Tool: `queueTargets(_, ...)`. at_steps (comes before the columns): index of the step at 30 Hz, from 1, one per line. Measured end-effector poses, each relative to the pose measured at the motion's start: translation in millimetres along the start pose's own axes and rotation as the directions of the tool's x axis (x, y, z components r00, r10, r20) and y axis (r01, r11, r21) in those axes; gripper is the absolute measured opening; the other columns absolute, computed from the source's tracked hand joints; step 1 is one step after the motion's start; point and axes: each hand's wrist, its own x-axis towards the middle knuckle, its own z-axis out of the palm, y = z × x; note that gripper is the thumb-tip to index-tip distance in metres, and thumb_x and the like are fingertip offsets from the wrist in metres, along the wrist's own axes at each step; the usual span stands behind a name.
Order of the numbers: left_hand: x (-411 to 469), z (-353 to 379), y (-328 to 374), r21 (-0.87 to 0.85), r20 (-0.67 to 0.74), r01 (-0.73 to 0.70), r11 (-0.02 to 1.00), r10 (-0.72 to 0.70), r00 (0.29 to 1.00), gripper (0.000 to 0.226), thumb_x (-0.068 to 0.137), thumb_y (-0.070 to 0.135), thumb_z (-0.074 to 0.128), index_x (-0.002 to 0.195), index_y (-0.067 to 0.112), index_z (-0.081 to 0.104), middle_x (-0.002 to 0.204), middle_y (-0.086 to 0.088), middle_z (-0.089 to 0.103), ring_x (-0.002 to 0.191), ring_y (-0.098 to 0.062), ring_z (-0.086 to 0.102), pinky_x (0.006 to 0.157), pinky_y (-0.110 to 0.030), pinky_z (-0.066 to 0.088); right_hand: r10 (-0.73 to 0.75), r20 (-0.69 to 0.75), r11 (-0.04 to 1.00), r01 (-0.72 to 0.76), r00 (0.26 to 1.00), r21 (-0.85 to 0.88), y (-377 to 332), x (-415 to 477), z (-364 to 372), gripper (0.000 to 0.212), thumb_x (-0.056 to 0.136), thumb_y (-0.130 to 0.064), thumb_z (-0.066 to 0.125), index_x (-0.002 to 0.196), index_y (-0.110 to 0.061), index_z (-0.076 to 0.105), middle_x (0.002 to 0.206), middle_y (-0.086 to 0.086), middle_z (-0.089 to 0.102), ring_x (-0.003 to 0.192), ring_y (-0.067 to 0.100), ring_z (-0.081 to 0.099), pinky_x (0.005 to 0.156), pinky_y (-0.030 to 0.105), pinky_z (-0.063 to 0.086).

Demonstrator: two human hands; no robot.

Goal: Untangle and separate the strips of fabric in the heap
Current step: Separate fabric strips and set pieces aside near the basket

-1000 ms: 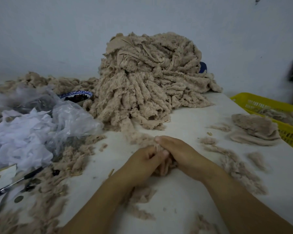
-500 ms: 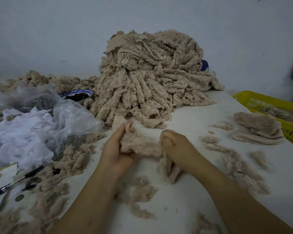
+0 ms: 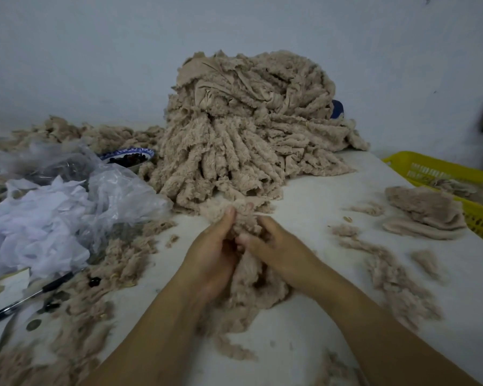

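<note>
A tall heap (image 3: 248, 135) of fuzzy beige fabric strips stands far centre, its strips fanning down and outward; just nearer, one strip (image 3: 258, 282) lies crumpled, trailing toward the near side

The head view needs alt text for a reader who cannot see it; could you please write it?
A left hand and a right hand grip a fuzzy beige strip over a white table, before a tall heap of like strips. Plastic and a bowl lie to the left, a yellow basket to the right.
</note>
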Motion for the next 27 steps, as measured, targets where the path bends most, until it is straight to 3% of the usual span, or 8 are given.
queueTargets(2,-0.7,-0.9,1.5,-0.008,-0.007,-0.001,1.0,0.001,1.0,0.047,0.096,0.037,0.052,0.12,0.0,0.065,0.106,-0.017,0.073,0.097,-0.026,0.072,0.081,-0.033,0.06,0.027,0.046,0.999,-0.025,0.999,-0.041,-0.3,0.6,0.9,0.043,0.076,-0.075,0.059,0.105,-0.045,0.057,0.104,-0.014,0.07,0.093,0.0,0.066,0.081,0.022,0.055)
queueTargets(4,3.8,-4.2,2.6,0.016,-0.138,-0.042,0.999,0.044,0.989,0.043,0.086,0.039,0.06,0.106,0.001,0.066,0.075,-0.007,0.065,0.064,-0.016,0.062,0.061,-0.026,0.055,-0.02,-0.035,0.995,0.017,0.999,-0.094,2.3,1.8,-7.3,0.026,0.09,-0.054,0.061,0.083,-0.029,0.056,0.072,-0.012,0.065,0.063,0.0,0.057,0.059,0.017,0.044)
queueTargets(6,8.5,-7.1,2.8,0.095,-0.318,-0.083,0.992,0.11,0.942,0.029,0.086,0.037,0.065,0.088,0.008,0.063,0.062,0.001,0.051,0.049,-0.008,0.047,0.051,-0.022,0.043,-0.078,-0.116,0.983,0.057,0.99,-0.172,6.0,2.2,-15.8,0.034,0.097,-0.041,0.058,0.069,-0.026,0.045,0.054,-0.016,0.047,0.049,0.001,0.038,0.05,0.016,0.03)
queueTargets(12,9.7,-12.9,1.6,0.181,-0.497,-0.149,0.972,0.221,0.839,0.041,0.096,0.038,0.062,0.059,0.021,0.06,0.047,0.007,0.05,0.044,-0.006,0.046,0.06,-0.028,0.038,-0.185,-0.21,0.932,0.104,0.96,-0.347,7.9,7.5,-19.8,0.038,0.1,-0.041,0.048,0.068,-0.021,0.042,0.067,-0.007,0.042,0.072,0.007,0.037,0.061,0.015,0.03)
queueTargets(14,8.8,-11.8,3.0,0.145,-0.49,-0.195,0.97,0.242,0.837,0.038,0.096,0.038,0.061,0.063,0.02,0.064,0.05,0.008,0.055,0.045,-0.005,0.05,0.062,-0.027,0.04,-0.182,-0.22,0.939,0.102,0.958,-0.329,5.9,6.7,-19.7,0.036,0.1,-0.042,0.047,0.068,-0.025,0.047,0.074,-0.009,0.048,0.09,0.008,0.036,0.075,0.004,0.029)
queueTargets(17,7.8,-9.1,6.0,0.052,-0.487,-0.229,0.972,0.225,0.844,0.028,0.097,0.037,0.06,0.08,0.016,0.064,0.05,0.012,0.057,0.044,-0.002,0.053,0.056,-0.024,0.045,-0.197,-0.263,0.957,0.127,0.944,-0.259,2.2,4.8,-20.9,0.042,0.097,-0.046,0.043,0.081,-0.012,0.061,0.087,-0.009,0.056,0.104,-0.002,0.033,0.085,-0.003,0.022)
queueTargets(23,5.8,-5.9,6.0,0.038,-0.492,-0.176,0.984,0.172,0.853,0.028,0.1,0.04,0.054,0.088,0.015,0.058,0.05,0.002,0.053,0.041,-0.008,0.046,0.039,-0.02,0.037,-0.241,-0.307,0.965,0.194,0.921,-0.173,-5.7,4.5,-9.6,0.041,0.095,-0.052,0.034,0.071,-0.018,0.032,0.059,-0.01,0.036,0.054,0.004,0.033,0.051,0.017,0.03)
queueTargets(27,3.5,-12.5,7.8,0.236,-0.481,-0.06,0.97,0.17,0.86,0.033,0.097,0.043,0.06,0.083,0.014,0.059,0.047,0.002,0.046,0.035,-0.009,0.036,0.038,-0.021,0.029,-0.159,-0.299,0.967,0.086,0.941,-0.241,5.8,6.5,-15.2,0.028,0.1,-0.045,0.042,0.078,-0.028,0.04,0.071,-0.016,0.045,0.058,0.002,0.042,0.054,0.013,0.036)
